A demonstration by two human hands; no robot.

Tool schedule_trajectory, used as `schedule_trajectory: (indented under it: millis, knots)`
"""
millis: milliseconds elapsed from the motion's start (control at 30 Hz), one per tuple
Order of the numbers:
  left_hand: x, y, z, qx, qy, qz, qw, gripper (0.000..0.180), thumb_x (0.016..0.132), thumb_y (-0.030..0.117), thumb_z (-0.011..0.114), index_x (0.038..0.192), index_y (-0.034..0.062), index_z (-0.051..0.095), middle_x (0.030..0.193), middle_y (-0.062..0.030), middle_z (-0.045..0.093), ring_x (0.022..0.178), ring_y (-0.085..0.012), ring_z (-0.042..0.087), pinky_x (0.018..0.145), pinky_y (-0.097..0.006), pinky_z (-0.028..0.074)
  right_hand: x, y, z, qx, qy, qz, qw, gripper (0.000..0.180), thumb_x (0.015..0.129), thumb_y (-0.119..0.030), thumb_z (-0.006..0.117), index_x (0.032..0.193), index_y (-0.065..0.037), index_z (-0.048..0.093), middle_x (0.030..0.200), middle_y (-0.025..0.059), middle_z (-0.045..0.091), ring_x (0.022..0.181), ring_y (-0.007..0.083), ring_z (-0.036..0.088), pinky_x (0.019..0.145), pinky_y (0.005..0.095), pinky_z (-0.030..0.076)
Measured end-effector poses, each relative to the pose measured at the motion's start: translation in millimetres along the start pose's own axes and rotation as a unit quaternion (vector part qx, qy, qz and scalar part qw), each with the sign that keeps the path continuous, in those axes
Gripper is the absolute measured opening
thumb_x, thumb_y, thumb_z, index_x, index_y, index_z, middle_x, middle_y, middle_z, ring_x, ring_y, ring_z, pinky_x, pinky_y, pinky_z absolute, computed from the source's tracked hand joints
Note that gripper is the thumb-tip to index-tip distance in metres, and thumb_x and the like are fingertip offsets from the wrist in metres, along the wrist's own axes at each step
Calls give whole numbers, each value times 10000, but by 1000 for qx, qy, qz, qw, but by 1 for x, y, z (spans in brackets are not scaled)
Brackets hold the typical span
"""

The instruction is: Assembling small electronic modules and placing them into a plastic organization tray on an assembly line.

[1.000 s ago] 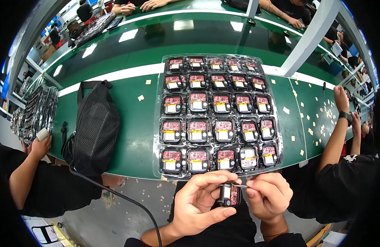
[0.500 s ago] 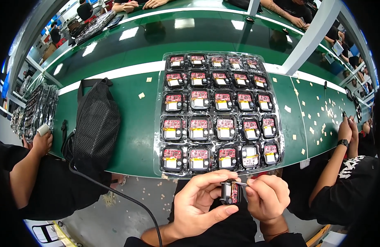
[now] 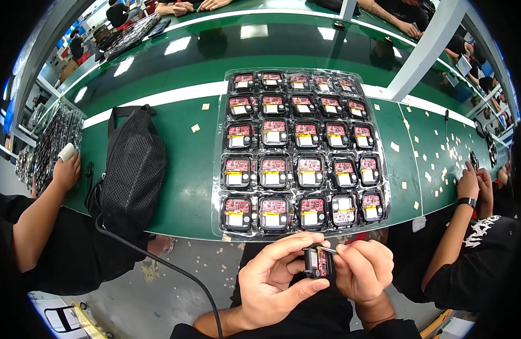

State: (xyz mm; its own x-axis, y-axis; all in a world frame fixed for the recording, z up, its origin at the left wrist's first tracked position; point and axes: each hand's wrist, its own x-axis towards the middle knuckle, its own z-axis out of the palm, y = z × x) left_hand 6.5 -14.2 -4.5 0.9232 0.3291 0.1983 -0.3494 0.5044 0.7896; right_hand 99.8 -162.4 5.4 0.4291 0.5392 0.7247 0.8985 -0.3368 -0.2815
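Note:
My left hand (image 3: pixel 267 285) is closed around a small black square electronic housing (image 3: pixel 310 264), like a watch case. It is tilted on edge, its red circuit board facing right. My right hand (image 3: pixel 366 272) pinches a thin metal tool, apparently tweezers (image 3: pixel 329 250), its tip against the housing's upper edge; the exact contact point is too small to make out. Just beyond my hands, a clear plastic tray (image 3: pixel 217 210) lies on the green bench, filled with rows of similar black housings (image 3: pixel 272 213) showing red boards, white blocks and yellow strips.
A black mesh bag (image 3: pixel 133 164) lies left of the tray, a black cable (image 3: pixel 164 266) running from it past my left forearm. Stacked trays (image 3: pixel 60 133) stand farther left, near a co-worker's hand (image 3: pixel 67 169). Scattered paper bits (image 3: pixel 404 185) and another co-worker's hands (image 3: pixel 469 183) are at right.
My hands hold nearly the same pose, with the housing turned slightly. The left co-worker's hand has moved up and away along the stack. The right co-worker's hands have shifted slightly.

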Motion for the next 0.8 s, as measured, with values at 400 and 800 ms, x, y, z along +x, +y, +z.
schedule_trajectory:
  millis: [400, 800]
  knots:
    - [6, 17, -1, 11, -11, -59, 998, 595, 829, -134, 716, 1366, -72, 468, 1366, -216, 528, 1172, -216, 597, 920, -330, 569, -2, 4, 0, -30, 17, -37, 999, 189, 816, -105, 783, 964, -29, 695, 807, 30, 612, 509, 114, 504, 438, 262, 325]
    - [5, 13, -2, 22, 11, -49, 999, 580, 826, -132, 717, 1359, -96, 490, 1377, -222, 515, 1193, -246, 589, 946, -347, 569, 5, 6, -1, 47, -18, 8, 999, 221, 755, -78, 818, 929, -11, 698, 788, 53, 637, 537, 149, 581, 453, 272, 423]
